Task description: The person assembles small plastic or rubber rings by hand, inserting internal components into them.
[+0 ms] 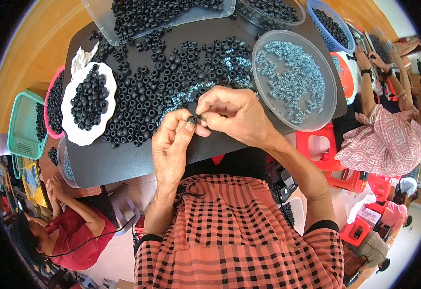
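My left hand (171,144) is closed, with a small round black plastic piece (191,119) pinched between thumb and fingers. Close against it, my right hand (237,115) has its thumb and forefinger pressed together. What sits in that pinch is too small and too hidden to make out. Both hands are above the near part of the dark table (123,166). Just beyond them lie many loose black plastic pieces (138,103) with round holes. A band of small metal coil springs (186,98) lies among them.
Right of my hands stands a see-through bowl (331,98) with many springs. A white scalloped plate (78,136) of black pieces is at left. A see-through bin (97,24) and a blue basket (347,36) stand farther back. Other people sit on both sides; red stools (316,144) stand at right.
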`<state>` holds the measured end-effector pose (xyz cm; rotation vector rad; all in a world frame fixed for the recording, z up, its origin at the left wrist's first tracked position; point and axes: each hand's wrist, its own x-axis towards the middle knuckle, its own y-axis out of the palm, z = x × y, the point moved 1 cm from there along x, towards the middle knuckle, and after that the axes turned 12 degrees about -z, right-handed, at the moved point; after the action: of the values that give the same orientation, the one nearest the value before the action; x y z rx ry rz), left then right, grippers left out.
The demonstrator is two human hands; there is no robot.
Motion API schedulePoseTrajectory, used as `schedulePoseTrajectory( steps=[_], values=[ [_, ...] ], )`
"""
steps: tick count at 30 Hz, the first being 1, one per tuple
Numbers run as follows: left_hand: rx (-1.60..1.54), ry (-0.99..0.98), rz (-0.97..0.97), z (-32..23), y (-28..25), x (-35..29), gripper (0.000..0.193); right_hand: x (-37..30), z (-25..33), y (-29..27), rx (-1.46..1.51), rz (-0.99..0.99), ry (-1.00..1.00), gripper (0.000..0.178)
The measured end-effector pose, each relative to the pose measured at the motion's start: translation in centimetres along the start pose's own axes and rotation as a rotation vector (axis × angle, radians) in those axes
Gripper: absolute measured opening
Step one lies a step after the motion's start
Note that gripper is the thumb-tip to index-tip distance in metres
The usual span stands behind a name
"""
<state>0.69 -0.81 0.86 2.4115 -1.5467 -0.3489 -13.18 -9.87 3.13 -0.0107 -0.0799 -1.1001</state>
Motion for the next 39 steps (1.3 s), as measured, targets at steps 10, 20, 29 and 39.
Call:
schedulePoseTrajectory(
  steps=[10,20,29,39],
  values=[
    [0.118,0.033,-0.028,0.0,0.8,0.1,0.014,-0.5,0.2,-0.5,0.078,0.086,-0.032,0.015],
    [0.185,0.06,-0.012,-0.3,1.2,0.1,0.014,-0.9,0.3,-0.8,0.083,0.017,0.025,0.013],
    [0.152,0.079,-0.014,-0.2,1.7,-0.3,0.013,-1.2,0.7,-0.7,-0.19,-0.035,-0.327,0.016],
    [-0.003,-0.044,-0.003,0.9,1.5,0.1,0.016,-1.4,0.2,-0.4,-0.251,-0.078,-0.403,0.028]
  ],
)
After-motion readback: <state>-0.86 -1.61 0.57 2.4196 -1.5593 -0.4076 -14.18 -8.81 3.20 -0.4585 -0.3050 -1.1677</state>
